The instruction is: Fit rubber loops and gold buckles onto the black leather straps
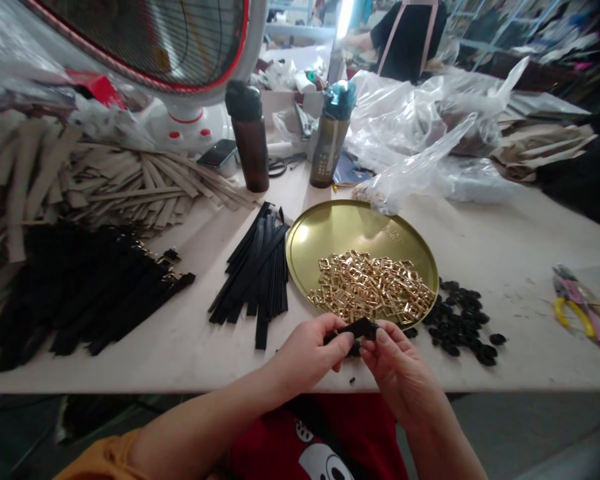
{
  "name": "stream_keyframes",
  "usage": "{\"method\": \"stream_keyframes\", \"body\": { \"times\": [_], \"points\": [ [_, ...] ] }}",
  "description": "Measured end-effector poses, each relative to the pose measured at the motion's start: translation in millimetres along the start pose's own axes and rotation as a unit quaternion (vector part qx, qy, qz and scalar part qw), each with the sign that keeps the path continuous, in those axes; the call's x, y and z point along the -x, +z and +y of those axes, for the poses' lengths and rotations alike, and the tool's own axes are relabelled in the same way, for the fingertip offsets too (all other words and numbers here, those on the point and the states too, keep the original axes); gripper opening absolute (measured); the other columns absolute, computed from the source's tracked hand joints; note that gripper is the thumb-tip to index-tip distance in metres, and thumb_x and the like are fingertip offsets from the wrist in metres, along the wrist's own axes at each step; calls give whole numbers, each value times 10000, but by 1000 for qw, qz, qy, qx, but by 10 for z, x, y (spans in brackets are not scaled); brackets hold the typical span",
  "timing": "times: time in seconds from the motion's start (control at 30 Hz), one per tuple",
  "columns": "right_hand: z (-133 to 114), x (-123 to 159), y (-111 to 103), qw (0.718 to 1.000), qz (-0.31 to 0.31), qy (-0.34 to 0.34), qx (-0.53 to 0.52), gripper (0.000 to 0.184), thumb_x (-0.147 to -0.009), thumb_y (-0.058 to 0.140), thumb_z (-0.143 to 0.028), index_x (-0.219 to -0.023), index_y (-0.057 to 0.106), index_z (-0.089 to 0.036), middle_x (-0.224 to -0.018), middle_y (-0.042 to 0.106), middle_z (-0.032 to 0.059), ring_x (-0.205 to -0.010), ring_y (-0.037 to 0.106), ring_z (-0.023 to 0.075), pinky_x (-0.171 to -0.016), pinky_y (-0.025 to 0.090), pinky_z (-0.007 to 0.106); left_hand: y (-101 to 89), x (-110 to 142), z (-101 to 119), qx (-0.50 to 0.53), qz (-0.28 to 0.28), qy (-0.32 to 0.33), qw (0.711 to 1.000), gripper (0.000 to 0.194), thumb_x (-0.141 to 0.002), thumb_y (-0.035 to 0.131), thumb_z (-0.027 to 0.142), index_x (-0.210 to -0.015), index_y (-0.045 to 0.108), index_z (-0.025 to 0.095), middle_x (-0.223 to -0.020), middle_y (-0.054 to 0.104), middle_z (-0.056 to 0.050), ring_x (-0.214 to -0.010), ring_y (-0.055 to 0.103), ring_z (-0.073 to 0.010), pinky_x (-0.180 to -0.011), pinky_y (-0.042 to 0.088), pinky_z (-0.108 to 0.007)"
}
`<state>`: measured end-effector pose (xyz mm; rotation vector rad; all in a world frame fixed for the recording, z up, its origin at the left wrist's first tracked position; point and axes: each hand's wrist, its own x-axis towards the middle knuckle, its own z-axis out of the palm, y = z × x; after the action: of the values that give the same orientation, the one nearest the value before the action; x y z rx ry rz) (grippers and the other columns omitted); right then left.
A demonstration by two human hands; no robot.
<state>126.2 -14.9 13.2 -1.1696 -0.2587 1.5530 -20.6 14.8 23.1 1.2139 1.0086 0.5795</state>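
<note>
Both my hands meet at the near rim of a gold round tray (300, 220), gripping one black strap (359, 328). My left hand (310, 353) pinches its left part between thumb and fingers. At its other end, my right hand (397, 357) is closed with the fingertips on the strap; whether a small part is also in them I cannot tell. Gold buckles (373, 287) lie heaped in the tray just beyond my hands. To the right is a scatter of small black round pieces (463, 320). A bundle of loose black straps (260, 273) lies left of the tray.
At the left, black straps with gold buckles (95, 287) lie piled before beige strips (130, 180). Behind stand a fan (180, 120), a dark bottle (250, 140) and a blue-lidded bottle (330, 140). Plastic bags (420, 133) and yellow-and-pink-handled pliers (577, 310) are rightward. Another person (410, 40) is farther back.
</note>
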Motion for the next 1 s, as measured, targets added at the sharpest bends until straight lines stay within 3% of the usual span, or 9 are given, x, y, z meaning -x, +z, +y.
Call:
{"method": "stream_keyframes", "body": {
  "times": [0.1,0.2,0.3,0.47,0.67,0.8,0.9,1.0],
  "points": [
    [18,-32,34,1000,1,18,-17,263,-576,777,-252,-773,610,-204,-661,607,-45,-553,567,58,-569,502,164,-38,9,-3,1,9,-4,1000,177,-802,463,318,-791,521,151,-555,470,57,-501,422,-64,-507,342,-174],
    [26,-32,17,1000,-5,-17,14,228,-603,760,-275,-762,614,-200,-700,617,-32,-581,571,70,-586,505,180,-67,54,-6,-30,13,-4,999,183,-805,454,320,-800,530,154,-566,478,52,-505,429,-68,-488,328,-172],
    [43,-4,-1,991,-13,-76,112,205,-652,721,-315,-786,620,-197,-743,621,-9,-638,571,97,-608,491,203,-89,133,11,-99,7,0,995,211,-814,431,330,-811,555,159,-576,492,42,-502,435,-76,-465,299,-178],
    [51,66,-18,940,-51,-154,300,202,-686,682,-355,-784,628,-187,-775,629,22,-717,565,139,-684,463,252,-141,291,94,-229,12,60,972,211,-805,427,277,-775,605,169,-631,544,22,-579,463,-91,-521,297,-188],
    [60,172,-87,942,-84,-107,305,282,-689,669,-391,-896,622,-206,-707,626,4,-647,563,132,-661,452,263,-190,448,181,-274,-27,48,960,223,-779,432,270,-748,625,162,-582,539,25,-542,451,-90,-479,257,-191],
    [80,261,-140,937,-106,-87,320,268,-667,692,-378,-853,652,-190,-719,642,17,-653,570,132,-673,454,262,-129,573,214,-281,-46,54,957,233,-770,425,251,-809,641,175,-597,572,30,-561,472,-91,-510,284,-183],
    [101,333,-187,954,-121,-25,273,284,-629,721,-380,-834,668,-190,-742,661,29,-647,588,139,-657,468,269,-90,650,218,-293,-64,51,952,240,-755,436,251,-835,652,182,-646,604,29,-587,486,-94,-541,308,-180],
    [140,412,-230,973,-106,-14,205,286,-608,739,-370,-824,677,-193,-690,656,19,-590,579,119,-624,470,250,-93,704,202,-303,-49,35,951,258,-761,432,283,-829,655,172,-663,610,19,-586,487,-96,-531,308,-180]
  ]
}}
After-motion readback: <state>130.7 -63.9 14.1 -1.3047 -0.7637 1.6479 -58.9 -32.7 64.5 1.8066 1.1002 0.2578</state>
